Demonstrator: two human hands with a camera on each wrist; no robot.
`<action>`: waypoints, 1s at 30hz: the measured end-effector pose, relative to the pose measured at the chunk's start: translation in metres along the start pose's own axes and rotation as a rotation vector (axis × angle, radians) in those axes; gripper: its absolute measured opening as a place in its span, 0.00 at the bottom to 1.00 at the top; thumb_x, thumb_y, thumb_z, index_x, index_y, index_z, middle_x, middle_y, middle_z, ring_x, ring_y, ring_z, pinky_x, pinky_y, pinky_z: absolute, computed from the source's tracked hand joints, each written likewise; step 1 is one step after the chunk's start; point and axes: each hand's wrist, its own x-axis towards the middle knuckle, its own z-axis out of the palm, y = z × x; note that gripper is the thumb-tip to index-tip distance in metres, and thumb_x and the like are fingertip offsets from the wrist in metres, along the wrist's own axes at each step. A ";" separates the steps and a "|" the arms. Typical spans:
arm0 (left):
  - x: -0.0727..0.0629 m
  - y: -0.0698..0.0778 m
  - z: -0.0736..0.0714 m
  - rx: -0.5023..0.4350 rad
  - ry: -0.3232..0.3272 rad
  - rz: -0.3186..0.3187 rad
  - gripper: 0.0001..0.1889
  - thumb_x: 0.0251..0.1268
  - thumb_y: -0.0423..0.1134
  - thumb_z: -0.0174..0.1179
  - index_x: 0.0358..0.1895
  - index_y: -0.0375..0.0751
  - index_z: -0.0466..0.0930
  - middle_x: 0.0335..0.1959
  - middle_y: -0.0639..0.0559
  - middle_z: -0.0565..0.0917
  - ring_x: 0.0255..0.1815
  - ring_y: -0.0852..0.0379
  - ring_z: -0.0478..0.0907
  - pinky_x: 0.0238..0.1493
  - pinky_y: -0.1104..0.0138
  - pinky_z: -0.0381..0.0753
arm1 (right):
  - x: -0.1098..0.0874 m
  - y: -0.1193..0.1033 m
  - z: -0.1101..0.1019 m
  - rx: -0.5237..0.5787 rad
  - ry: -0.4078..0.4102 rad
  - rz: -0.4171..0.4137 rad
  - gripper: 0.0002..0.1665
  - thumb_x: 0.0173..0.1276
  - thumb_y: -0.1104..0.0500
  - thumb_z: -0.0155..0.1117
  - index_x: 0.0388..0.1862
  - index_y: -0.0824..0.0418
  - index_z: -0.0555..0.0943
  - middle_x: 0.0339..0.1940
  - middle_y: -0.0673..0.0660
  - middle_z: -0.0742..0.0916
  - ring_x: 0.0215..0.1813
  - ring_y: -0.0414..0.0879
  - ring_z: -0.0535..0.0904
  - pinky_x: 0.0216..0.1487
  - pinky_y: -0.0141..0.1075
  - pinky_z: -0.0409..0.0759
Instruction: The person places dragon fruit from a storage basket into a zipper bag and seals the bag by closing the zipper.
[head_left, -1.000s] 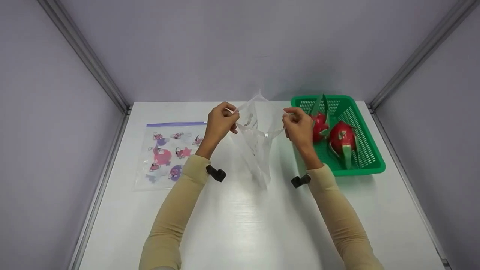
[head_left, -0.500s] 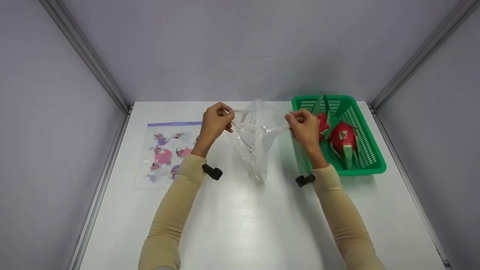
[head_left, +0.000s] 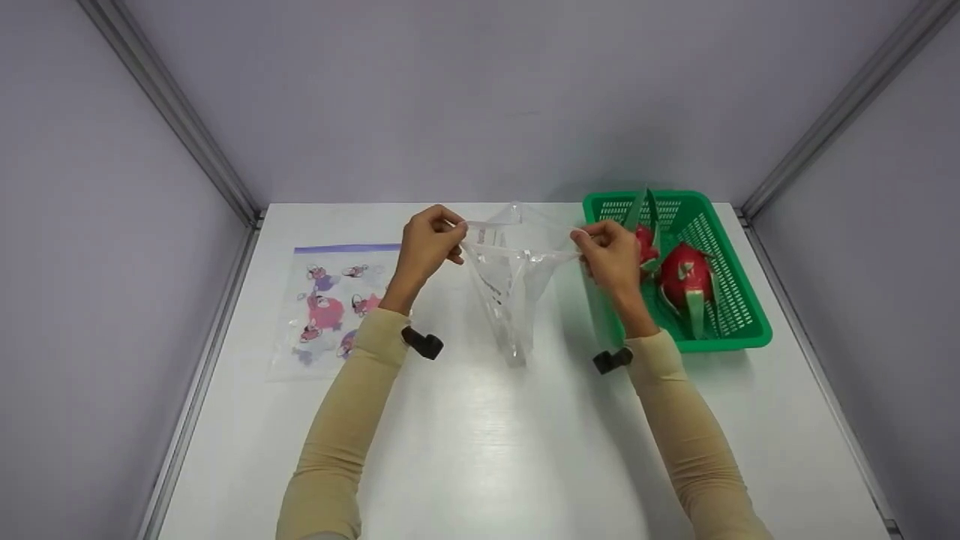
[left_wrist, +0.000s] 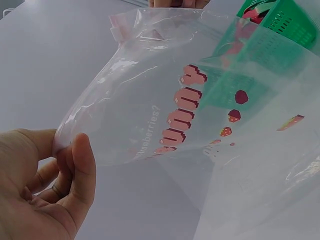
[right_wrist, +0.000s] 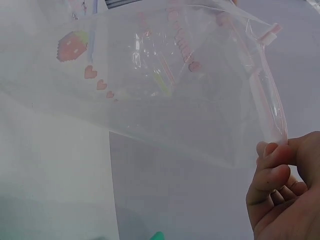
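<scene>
A clear plastic zip bag (head_left: 510, 289) with red strawberry prints hangs above the middle of the table, its mouth spread wide. My left hand (head_left: 429, 241) pinches one side of the mouth between thumb and finger. On the other side, my right hand (head_left: 611, 253) pinches the opposite rim. The left wrist view shows pink lettering on the bag (left_wrist: 182, 115) and a small slider (left_wrist: 120, 27) at the far end of its mouth. In the right wrist view, the thumb and finger of my right hand (right_wrist: 287, 190) grip the pinkish edge.
A green plastic basket (head_left: 757, 330) with two red dragon fruits (head_left: 685, 277) stands at the right, partly behind my right hand. Flat on the left lies another clear zip bag (head_left: 326, 311) with pink and purple prints. Grey walls surround the white table (head_left: 480, 450).
Both hands have moved apart, the left leftward and the right rightward. The bag's mouth is stretched wider, and its far upper edge has dropped lower. The basket and flat bag stay put.
</scene>
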 end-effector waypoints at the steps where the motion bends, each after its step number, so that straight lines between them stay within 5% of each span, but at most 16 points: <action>1: 0.000 0.000 0.000 -0.003 -0.002 -0.002 0.05 0.75 0.34 0.64 0.45 0.35 0.85 0.28 0.51 0.82 0.24 0.60 0.81 0.29 0.67 0.90 | 0.000 0.001 0.000 0.005 -0.004 0.002 0.13 0.75 0.52 0.73 0.44 0.61 0.88 0.25 0.53 0.85 0.20 0.46 0.77 0.19 0.29 0.78; 6: 0.000 0.000 0.002 -0.024 -0.011 -0.001 0.06 0.76 0.34 0.64 0.47 0.34 0.85 0.28 0.51 0.81 0.24 0.60 0.81 0.29 0.67 0.90 | 0.000 0.002 -0.001 0.033 -0.029 -0.010 0.14 0.75 0.50 0.73 0.46 0.61 0.88 0.24 0.54 0.85 0.21 0.53 0.78 0.20 0.30 0.78; 14: -0.001 0.000 0.008 -0.033 -0.028 -0.008 0.07 0.77 0.36 0.64 0.47 0.35 0.84 0.28 0.51 0.81 0.24 0.60 0.81 0.30 0.66 0.90 | -0.002 0.001 0.001 0.045 -0.071 -0.027 0.17 0.76 0.49 0.72 0.49 0.62 0.88 0.26 0.55 0.85 0.19 0.41 0.76 0.22 0.29 0.80; 30: -0.006 -0.003 0.021 -0.074 -0.087 0.021 0.10 0.79 0.37 0.63 0.50 0.32 0.84 0.31 0.45 0.83 0.25 0.59 0.83 0.34 0.64 0.91 | -0.002 -0.001 0.009 0.034 -0.169 0.011 0.16 0.82 0.55 0.64 0.56 0.66 0.85 0.34 0.70 0.87 0.20 0.43 0.77 0.23 0.30 0.80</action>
